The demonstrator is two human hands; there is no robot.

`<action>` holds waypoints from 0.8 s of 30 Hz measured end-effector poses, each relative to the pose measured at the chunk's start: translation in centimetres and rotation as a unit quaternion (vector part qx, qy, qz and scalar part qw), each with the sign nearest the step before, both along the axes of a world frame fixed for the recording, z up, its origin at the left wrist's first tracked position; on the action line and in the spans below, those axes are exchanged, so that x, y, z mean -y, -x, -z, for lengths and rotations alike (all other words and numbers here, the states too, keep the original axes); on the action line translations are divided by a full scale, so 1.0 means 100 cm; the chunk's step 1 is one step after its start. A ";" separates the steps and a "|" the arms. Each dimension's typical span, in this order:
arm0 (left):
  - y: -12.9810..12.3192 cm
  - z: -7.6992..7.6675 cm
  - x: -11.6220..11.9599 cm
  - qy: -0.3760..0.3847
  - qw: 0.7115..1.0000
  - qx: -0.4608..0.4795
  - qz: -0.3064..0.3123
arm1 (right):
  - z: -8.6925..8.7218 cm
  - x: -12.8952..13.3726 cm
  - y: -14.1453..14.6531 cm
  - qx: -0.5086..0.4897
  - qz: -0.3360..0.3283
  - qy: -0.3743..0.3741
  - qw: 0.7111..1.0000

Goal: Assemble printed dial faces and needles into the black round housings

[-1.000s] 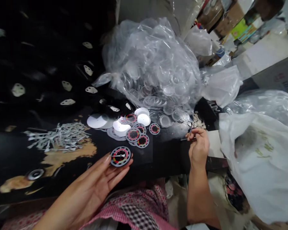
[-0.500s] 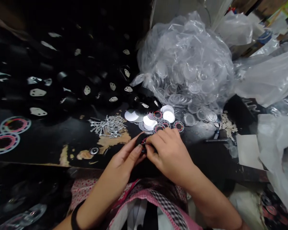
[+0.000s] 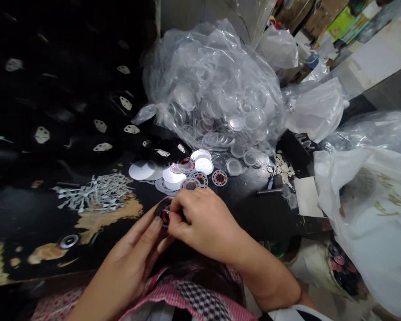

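My left hand [image 3: 138, 249] is closed around a small round black case with a printed dial face [image 3: 165, 215], tilted toward me. Over that face my right hand [image 3: 203, 218] pinches with thumb and forefinger; whatever is between the fingertips is hidden. Just beyond my knuckles lie printed dial discs [image 3: 219, 178], grey with red and black rings, mixed with plain white discs [image 3: 174, 179]. A heap of thin grey-white pointers [image 3: 96, 195] sits to the left of my hands. Nearer the table's front edge is a small black-and-silver ring [image 3: 68, 241].
A large clear plastic bag [image 3: 217, 76] spills transparent round covers [image 3: 234, 166] behind the discs. Black cases with metal plates [image 3: 100, 125] fill the back left. At right are a dark rod-like tool [image 3: 270, 192], a white card [image 3: 308, 197] and a white plastic bag [image 3: 361, 249].
My view has turned to the right, so the table and both hands appear further left. The hands keep the same hold on the black case.
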State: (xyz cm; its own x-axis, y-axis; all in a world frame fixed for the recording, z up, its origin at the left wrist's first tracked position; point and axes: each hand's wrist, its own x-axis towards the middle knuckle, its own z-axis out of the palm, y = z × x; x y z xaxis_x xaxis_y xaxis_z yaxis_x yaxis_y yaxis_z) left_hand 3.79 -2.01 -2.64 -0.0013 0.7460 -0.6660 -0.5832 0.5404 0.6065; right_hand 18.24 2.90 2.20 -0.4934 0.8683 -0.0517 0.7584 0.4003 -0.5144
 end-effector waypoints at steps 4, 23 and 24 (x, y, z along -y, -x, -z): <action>0.001 0.002 -0.001 -0.026 1.000 -0.008 0.009 | 0.003 -0.015 -0.044 -0.092 0.139 0.011 0.986; -0.001 -0.007 -0.009 -0.010 0.995 0.093 0.046 | 0.007 0.005 -0.022 -0.268 0.124 0.047 0.954; 0.000 -0.007 -0.009 -0.029 0.995 0.081 0.047 | 0.007 0.010 -0.013 -0.253 0.104 0.025 0.962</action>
